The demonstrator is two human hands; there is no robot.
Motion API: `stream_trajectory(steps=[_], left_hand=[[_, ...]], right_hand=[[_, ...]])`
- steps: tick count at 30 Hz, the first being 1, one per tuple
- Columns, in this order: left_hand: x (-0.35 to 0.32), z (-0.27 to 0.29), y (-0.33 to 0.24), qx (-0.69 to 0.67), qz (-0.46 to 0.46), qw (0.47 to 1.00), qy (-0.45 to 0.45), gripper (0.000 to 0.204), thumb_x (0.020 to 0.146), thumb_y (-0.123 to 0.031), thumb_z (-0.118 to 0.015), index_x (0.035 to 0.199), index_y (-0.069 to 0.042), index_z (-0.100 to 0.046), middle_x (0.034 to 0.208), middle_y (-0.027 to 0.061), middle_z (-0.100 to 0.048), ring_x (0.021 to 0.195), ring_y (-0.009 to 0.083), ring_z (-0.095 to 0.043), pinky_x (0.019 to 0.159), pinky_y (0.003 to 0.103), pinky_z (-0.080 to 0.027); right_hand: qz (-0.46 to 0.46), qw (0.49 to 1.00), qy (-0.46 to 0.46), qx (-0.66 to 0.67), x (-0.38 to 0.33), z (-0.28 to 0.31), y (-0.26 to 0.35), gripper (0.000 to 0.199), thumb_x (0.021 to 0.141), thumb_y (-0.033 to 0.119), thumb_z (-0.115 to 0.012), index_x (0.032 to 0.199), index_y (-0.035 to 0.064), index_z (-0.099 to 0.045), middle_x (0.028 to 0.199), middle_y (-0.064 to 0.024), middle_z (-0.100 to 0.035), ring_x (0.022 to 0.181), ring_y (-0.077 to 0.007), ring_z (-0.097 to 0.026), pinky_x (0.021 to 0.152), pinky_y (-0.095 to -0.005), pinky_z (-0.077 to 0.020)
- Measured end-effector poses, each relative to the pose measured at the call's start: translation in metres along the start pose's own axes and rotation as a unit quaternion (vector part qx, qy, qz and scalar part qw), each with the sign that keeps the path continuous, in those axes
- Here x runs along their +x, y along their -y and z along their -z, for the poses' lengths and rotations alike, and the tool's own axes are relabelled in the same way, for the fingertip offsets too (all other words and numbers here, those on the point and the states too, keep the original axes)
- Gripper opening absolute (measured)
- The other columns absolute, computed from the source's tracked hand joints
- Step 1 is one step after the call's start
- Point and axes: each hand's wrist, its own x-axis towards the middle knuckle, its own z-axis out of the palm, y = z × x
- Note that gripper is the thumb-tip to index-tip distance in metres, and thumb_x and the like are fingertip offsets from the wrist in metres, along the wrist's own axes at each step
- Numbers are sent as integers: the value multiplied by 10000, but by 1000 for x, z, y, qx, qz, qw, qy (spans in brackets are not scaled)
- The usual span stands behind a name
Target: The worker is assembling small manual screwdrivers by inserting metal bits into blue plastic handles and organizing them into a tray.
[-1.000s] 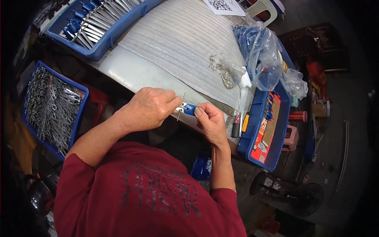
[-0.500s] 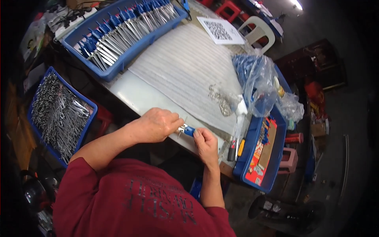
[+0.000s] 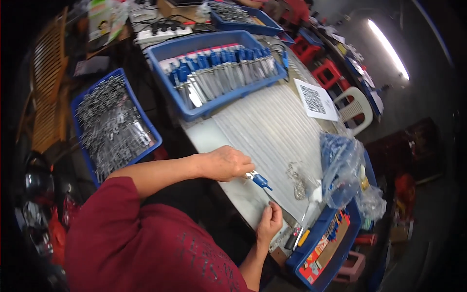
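Observation:
My left hand (image 3: 226,163) is closed round a metal piece with a blue plastic end (image 3: 261,181), held above the near edge of the white work surface (image 3: 206,136). The blue end sticks out from the fingers toward the right. My right hand (image 3: 270,221) sits lower and apart from it, thumb and fingers pinched together; whether something thin is between them I cannot make out. Beyond the hands, a ribbed white foam sheet (image 3: 265,121) covers much of the table. On it lies a clear bag of small metal parts (image 3: 299,182).
A blue tray (image 3: 194,111) of blue-ended metal pieces stands at the back. At left is a blue bin (image 3: 154,138) heaped with metal parts. On the right are a yellow-handled tool (image 3: 303,237), a blue crate (image 3: 350,233), and clear plastic bags (image 3: 340,165).
The view has swung, shifting the table rightward and down. My right hand has let go of the blue end and drawn away; my left hand keeps its hold.

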Motion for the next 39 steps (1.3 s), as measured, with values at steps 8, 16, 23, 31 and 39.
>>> stream_trajectory(steps=[8,16,23,31,39], left_hand=[[4,-3,4,29,-22,999,-30,215,705,-170,-626,758,-62,-448,649,58,-451,609,226,-533,505,339,-431],[8,6,4,31,-10,999,-37,214,705,-162,-627,760,-57,-449,641,62,-456,600,234,-539,489,351,-428],[12,4,11,22,7,999,-37,206,724,-164,-624,728,-50,-451,640,72,-501,606,273,-569,498,384,-448],[19,7,17,37,9,998,-45,188,710,-148,-623,751,-53,-467,638,65,-470,611,242,-544,501,356,-434],[31,-5,30,68,4,996,-62,162,715,-159,-619,778,-78,-493,670,43,-481,664,216,-532,573,342,-411]], right_hand=[[2,1000,0,18,-1,1,4,179,856,82,-523,982,-41,-556,884,-37,-569,783,-81,-493,715,-203,-397],[43,999,-23,-10,0,1,-3,174,845,79,-523,937,-62,-567,826,-80,-583,736,-120,-512,664,-237,-423],[47,999,-27,-4,1,-2,-1,167,846,79,-527,926,-61,-568,823,-73,-584,730,-115,-505,663,-233,-420],[30,999,-23,16,1,-1,-4,170,847,87,-537,924,-61,-569,821,-66,-583,730,-108,-502,658,-227,-418],[8,1000,-25,17,0,3,-7,174,842,89,-539,929,-56,-577,821,-70,-585,728,-114,-514,663,-233,-425]])
